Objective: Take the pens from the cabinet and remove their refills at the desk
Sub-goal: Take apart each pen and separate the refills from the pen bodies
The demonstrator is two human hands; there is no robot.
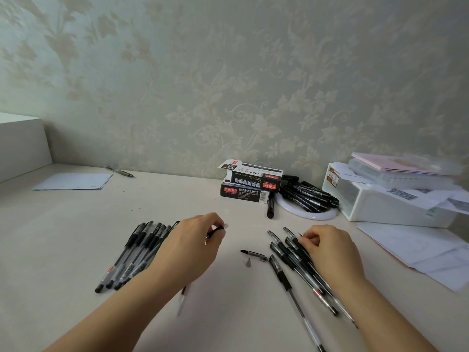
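My left hand (193, 246) grips a clear pen barrel (183, 297) that runs through the fist; its black end pokes out by the fingertips and its lower end is blurred. My right hand (332, 250) has curled fingers that pinch a thin refill (301, 234), of which only the metal tip shows. This hand rests over a loose pile of black gel pens (289, 255) on the right. A tidier bundle of pens (137, 252) lies left of my left hand. Between the hands, a black pen cap (253, 254) and a small metal tip cone (248, 262) lie on the desk (228, 313).
Two stacked black pen boxes (251, 184) stand at the back, with black markers (309, 196) heaped on a white ring beside them. A white storage box (380, 201) and loose papers (418, 250) fill the right. A sheet (73, 181) and a single pen (119, 171) lie far left.
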